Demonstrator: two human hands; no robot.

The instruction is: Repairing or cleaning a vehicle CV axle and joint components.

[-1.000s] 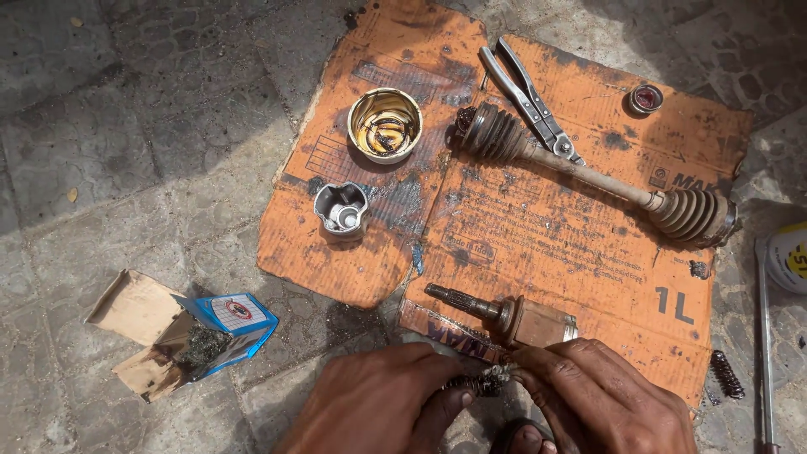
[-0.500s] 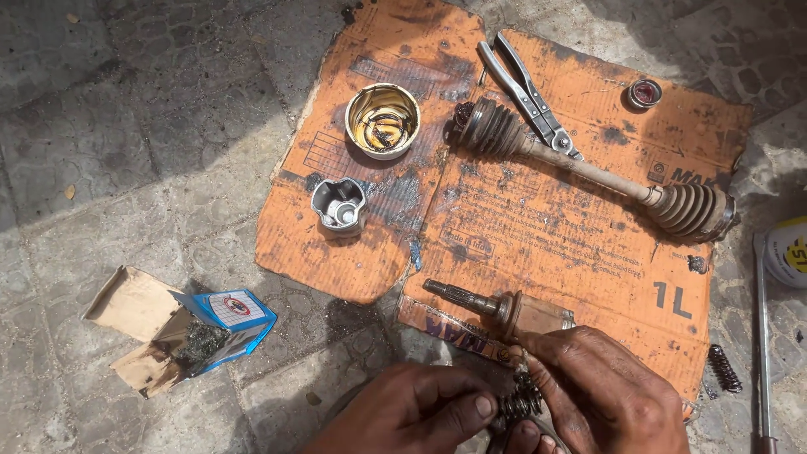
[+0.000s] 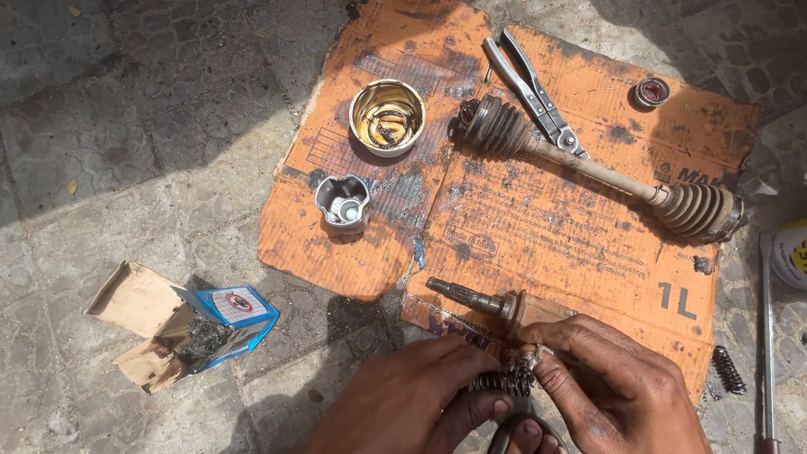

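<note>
My left hand (image 3: 412, 403) and my right hand (image 3: 614, 387) meet at the bottom of the view over a small dark ribbed metal part (image 3: 504, 380), greasy and toothed. Both hands pinch it between fingers and thumbs. Just above them a splined joint stub with a rusty housing (image 3: 496, 304) lies on the oily orange cardboard (image 3: 555, 227). Farther up, a drive shaft with two ribbed rubber boots (image 3: 588, 164) stretches diagonally across the cardboard.
Pliers (image 3: 531, 88) lie beside the shaft's upper boot. A round tin with dark greasy parts (image 3: 387, 116), a metal tripod housing (image 3: 343, 202) and a small red cap (image 3: 651, 91) sit on the cardboard. An open blue-and-white box (image 3: 189, 324) lies left on paving; a spring (image 3: 728, 370) and rod (image 3: 767, 336) lie right.
The view has shifted slightly. My hands have drawn together and lifted the ribbed part into view between the fingers; the right hand now closes over its end near the stub.
</note>
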